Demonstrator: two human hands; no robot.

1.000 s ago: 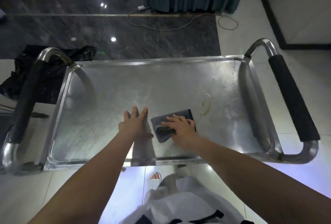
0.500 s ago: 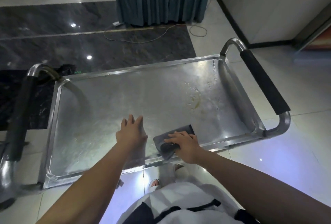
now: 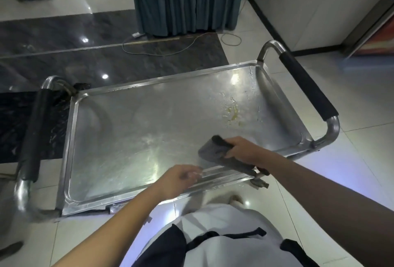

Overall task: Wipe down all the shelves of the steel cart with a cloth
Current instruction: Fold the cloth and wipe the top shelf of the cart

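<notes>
Grey cloth (image 3: 215, 151), silver cart (image 3: 136, 126)

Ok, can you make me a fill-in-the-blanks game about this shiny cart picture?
1. The right hand holds a grey ____ at the near edge of the cart's top shelf.
2. The yellowish stain lies nearer the cart's ____ handle.
3. The foam grip on that handle is coloured ____.
4. The left hand holds ____.

Missing words: cloth; right; black; nothing
</notes>
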